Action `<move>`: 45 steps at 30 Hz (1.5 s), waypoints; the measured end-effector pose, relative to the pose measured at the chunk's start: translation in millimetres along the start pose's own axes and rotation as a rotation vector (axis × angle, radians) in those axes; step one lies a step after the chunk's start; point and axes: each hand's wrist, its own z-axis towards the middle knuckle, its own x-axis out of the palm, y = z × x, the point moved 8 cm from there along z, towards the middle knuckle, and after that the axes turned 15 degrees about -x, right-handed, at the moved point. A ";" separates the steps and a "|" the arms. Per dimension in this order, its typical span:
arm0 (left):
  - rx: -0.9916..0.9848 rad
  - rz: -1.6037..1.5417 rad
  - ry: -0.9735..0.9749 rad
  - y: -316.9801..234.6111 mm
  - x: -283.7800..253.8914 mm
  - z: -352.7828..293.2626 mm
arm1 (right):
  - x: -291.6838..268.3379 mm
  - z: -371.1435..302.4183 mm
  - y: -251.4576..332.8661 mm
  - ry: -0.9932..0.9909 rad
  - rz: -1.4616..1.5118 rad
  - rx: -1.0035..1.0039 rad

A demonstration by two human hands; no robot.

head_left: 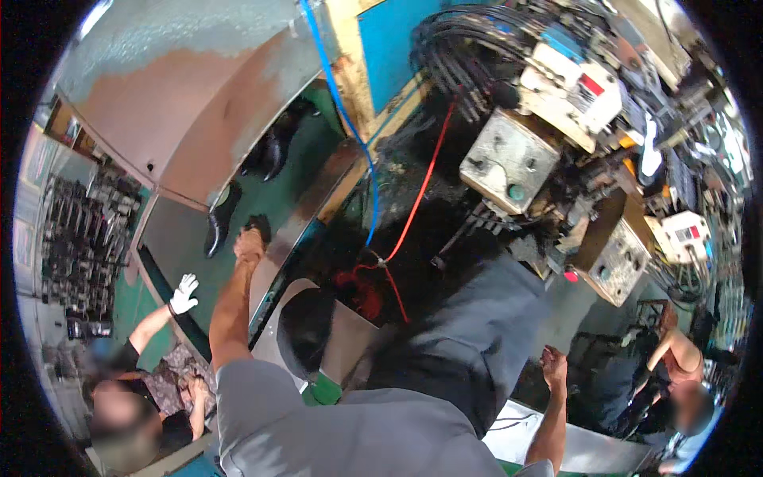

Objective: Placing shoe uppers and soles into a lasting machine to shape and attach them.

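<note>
My left arm reaches forward, and my left hand (250, 242) is closed at the edge of a brown metal ledge (298, 219). Something dark shows at its fingertips, too unclear to name. Just beyond and beside that hand lie dark, shiny, pointed shapes (222, 219) that look like shoes, over a green surface. My right hand (554, 366) hangs low at my right side with its fingers curled in, and no object shows in it. My legs in dark trousers (469, 334) stretch toward the right, partly blurred.
A blue hose (350, 119) and a red hose (429, 179) run down ahead of me. A grimy metal box (509, 163) with a green button stands on cluttered machinery at the right. A black round seat (306, 330) is near me. Co-workers sit at both sides, one wearing a white glove (183, 294).
</note>
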 end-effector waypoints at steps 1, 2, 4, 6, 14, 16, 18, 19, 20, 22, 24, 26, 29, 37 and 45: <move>0.017 -0.098 -0.198 -29.9 -30.8 -22.7 | -0.5 -4.1 2.6 -0.008 0.030 -0.054; 0.056 -0.102 -0.178 -58.0 -49.4 -38.2 | -1.4 -10.2 2.8 -0.061 0.091 -0.068; 0.324 -0.477 -0.051 -153.9 -89.4 -80.4 | -26.8 -40.6 9.6 -0.188 -0.181 -0.155; 0.686 -0.668 -0.166 -243.6 -144.6 -150.6 | -48.2 -77.5 6.1 -0.267 -0.297 -0.141; 1.221 -0.745 0.014 -486.5 -213.0 -450.1 | -54.5 -355.1 -90.7 -0.898 -0.278 0.548; 1.252 -0.585 -0.056 -500.3 -205.0 -480.5 | -28.6 -461.0 -110.1 -0.983 -0.289 0.855; 1.267 -0.544 -0.130 -503.1 -199.0 -484.8 | 7.4 -564.5 -119.9 -0.940 -0.273 1.219; 1.289 -0.622 -0.021 -504.3 -193.9 -478.0 | 27.1 -610.1 -116.7 -1.024 -0.287 1.343; 1.337 -0.643 0.003 -505.7 -191.6 -473.7 | 41.3 -649.2 -117.2 -0.906 -0.301 1.492; 1.386 -0.640 0.022 -508.7 -185.3 -461.0 | 69.5 -709.7 -114.3 -0.992 -0.206 1.747; 1.373 -0.556 0.085 -513.1 -176.0 -449.6 | 78.4 -746.0 -128.0 -1.377 0.068 1.700; 1.435 -0.520 -0.015 -511.2 -181.5 -451.7 | 73.6 -767.2 -148.0 -1.884 0.295 1.508; 1.407 -0.387 -0.064 -508.9 -187.8 -457.3 | 8.9 -741.3 -190.4 -0.876 -0.245 1.353; 1.305 -0.344 -0.068 -504.0 -204.0 -480.7 | -27.0 -669.1 -221.7 -0.591 -0.346 1.040; 1.260 -0.452 -0.091 -511.1 -201.8 -501.7 | 98.2 -610.7 -121.0 -1.291 0.006 1.209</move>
